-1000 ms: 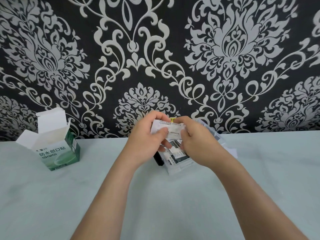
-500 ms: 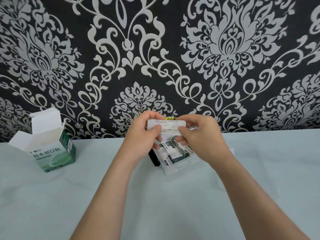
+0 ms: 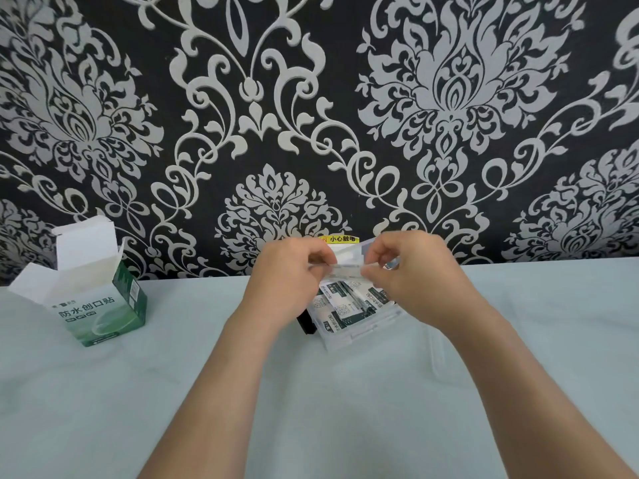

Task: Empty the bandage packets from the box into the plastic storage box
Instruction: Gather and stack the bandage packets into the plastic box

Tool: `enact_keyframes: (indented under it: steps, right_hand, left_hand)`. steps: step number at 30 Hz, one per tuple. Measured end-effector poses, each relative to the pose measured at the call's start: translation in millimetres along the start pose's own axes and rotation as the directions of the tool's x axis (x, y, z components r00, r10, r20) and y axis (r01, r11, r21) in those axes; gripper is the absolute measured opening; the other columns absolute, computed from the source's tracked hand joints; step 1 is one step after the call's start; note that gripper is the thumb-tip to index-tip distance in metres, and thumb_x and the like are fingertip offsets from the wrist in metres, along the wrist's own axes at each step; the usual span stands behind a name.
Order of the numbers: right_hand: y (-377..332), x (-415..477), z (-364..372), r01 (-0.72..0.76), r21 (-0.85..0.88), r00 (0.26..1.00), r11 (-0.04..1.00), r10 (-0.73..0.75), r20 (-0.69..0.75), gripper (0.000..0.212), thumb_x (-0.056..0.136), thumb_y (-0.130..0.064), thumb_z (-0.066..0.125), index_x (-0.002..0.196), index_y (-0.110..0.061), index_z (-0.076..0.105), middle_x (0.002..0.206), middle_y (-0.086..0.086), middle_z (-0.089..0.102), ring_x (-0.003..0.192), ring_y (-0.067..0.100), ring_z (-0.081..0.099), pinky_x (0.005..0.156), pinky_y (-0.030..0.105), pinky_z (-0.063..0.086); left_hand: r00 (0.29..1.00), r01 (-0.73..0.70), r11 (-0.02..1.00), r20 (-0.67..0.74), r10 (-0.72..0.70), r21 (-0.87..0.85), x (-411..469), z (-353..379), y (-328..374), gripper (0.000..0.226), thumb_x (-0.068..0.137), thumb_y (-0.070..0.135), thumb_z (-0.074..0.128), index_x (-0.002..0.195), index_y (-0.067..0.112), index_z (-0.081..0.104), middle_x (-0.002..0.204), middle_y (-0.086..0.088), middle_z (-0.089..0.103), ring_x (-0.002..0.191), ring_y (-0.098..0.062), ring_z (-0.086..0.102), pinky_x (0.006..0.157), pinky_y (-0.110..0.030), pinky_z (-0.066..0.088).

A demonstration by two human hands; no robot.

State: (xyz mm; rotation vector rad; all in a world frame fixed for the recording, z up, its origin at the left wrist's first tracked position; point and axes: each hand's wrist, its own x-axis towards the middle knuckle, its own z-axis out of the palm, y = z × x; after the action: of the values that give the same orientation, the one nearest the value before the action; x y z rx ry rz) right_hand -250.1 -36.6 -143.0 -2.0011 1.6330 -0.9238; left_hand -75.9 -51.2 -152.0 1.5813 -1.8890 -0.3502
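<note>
A clear plastic storage box [image 3: 359,331] sits on the table just past my hands, with several dark-and-white bandage packets [image 3: 349,302] lying inside. Above it both hands hold a folded white paper slip [image 3: 347,266]. My left hand [image 3: 287,281] pinches its left end and my right hand [image 3: 415,274] pinches its right end. The green and white bandage box [image 3: 100,305] stands at the far left, its top flaps open; its inside is hidden.
The table [image 3: 173,392] is covered in a pale blue cloth and meets a black wall with white ornament. A small black object [image 3: 306,324] lies against the storage box's left side. A yellow label [image 3: 342,239] shows on the wall behind my hands.
The slip has gone from a wide flat sheet to a narrower folded strip between my fingers. My hands stayed above the storage box. The view shifted slightly.
</note>
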Motion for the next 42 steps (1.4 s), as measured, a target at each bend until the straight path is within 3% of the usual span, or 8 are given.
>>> enact_keyframes:
  steps: [4,8,21,26,31,34,37,42]
  right_hand:
    - [-3,0,8,0.067,-0.209,0.991,0.976,-0.040,0.129,0.018,0.083,-0.022,0.069,0.070,-0.032,0.060,0.071,-0.010,0.064,0.064,0.006,0.055,0.060,0.022,0.046]
    - [-2,9,17,0.069,-0.283,0.981,0.957,-0.013,0.194,0.023,0.083,-0.023,0.068,0.067,-0.034,0.055,0.071,-0.010,0.062,0.075,0.014,0.062,0.070,0.031,0.054]
    - [-1,19,31,0.120,-0.316,0.938,0.941,-0.003,0.348,0.030,0.079,-0.008,0.065,0.061,-0.029,0.053,0.075,-0.008,0.059,0.076,0.015,0.059,0.057,0.021,0.039]
    - [0,20,21,0.048,-0.206,0.905,0.977,0.045,0.423,0.030,0.067,-0.038,0.084,0.080,-0.026,0.061,0.074,-0.010,0.054,0.059,0.007,0.051,0.049,0.020,0.036]
    - [13,25,5,-0.019,-0.079,0.985,0.997,0.032,0.169,0.014,0.079,-0.033,0.074,0.076,-0.025,0.064,0.075,-0.008,0.063,0.071,0.011,0.058,0.071,0.032,0.054]
    - [26,27,-1,0.008,-0.189,1.000,0.982,-0.010,-0.008,0.010,0.089,-0.025,0.061,0.085,-0.026,0.070,0.090,-0.005,0.063,0.094,0.019,0.057,0.082,0.038,0.051]
    - [32,24,3,0.037,-0.342,0.997,0.939,-0.012,0.073,0.022,0.094,-0.024,0.052,0.098,-0.029,0.073,0.106,-0.003,0.061,0.106,0.022,0.046,0.087,0.041,0.045]
    - [25,23,14,0.067,-0.431,0.984,0.900,0.012,0.178,0.026,0.095,-0.023,0.048,0.097,-0.035,0.071,0.101,-0.011,0.065,0.108,0.017,0.042,0.088,0.044,0.028]
  left_hand:
    - [0.996,-0.090,0.961,0.048,0.080,0.261,11,0,-1,0.009,0.084,0.023,0.074,0.083,0.032,0.074,0.090,0.010,0.052,0.095,-0.011,0.040,0.078,-0.025,0.034]
    - [0.993,-0.057,0.919,0.121,0.010,0.391,17,0,0,0.021,0.084,0.018,0.070,0.074,0.037,0.068,0.085,0.013,0.052,0.091,-0.013,0.052,0.070,-0.028,0.040]
    - [0.964,-0.077,0.919,0.263,-0.030,0.387,16,-12,1,0.030,0.078,0.007,0.056,0.078,0.030,0.073,0.081,0.012,0.065,0.083,-0.013,0.059,0.074,-0.031,0.054]
    - [0.931,-0.102,0.903,0.360,-0.062,0.418,10,-10,7,0.029,0.079,0.012,0.053,0.084,0.027,0.077,0.081,0.006,0.066,0.080,-0.018,0.060,0.069,-0.031,0.055]
    - [0.917,-0.107,0.887,0.389,-0.087,0.449,10,-4,3,0.028,0.075,0.012,0.049,0.077,0.021,0.076,0.076,0.003,0.069,0.080,-0.021,0.063,0.071,-0.037,0.057]
    - [0.909,-0.129,0.880,0.409,-0.079,0.456,10,-2,1,0.028,0.075,0.013,0.049,0.077,0.020,0.076,0.076,0.004,0.068,0.085,-0.019,0.061,0.076,-0.038,0.056]
    - [0.904,-0.175,0.861,0.425,-0.053,0.478,11,0,1,0.030,0.082,0.015,0.049,0.083,0.022,0.077,0.084,0.005,0.067,0.099,-0.017,0.052,0.089,-0.039,0.049]
    - [0.902,-0.192,0.860,0.430,-0.035,0.473,11,1,0,0.035,0.088,0.016,0.047,0.098,0.030,0.077,0.097,0.005,0.064,0.108,-0.017,0.043,0.098,-0.040,0.039]
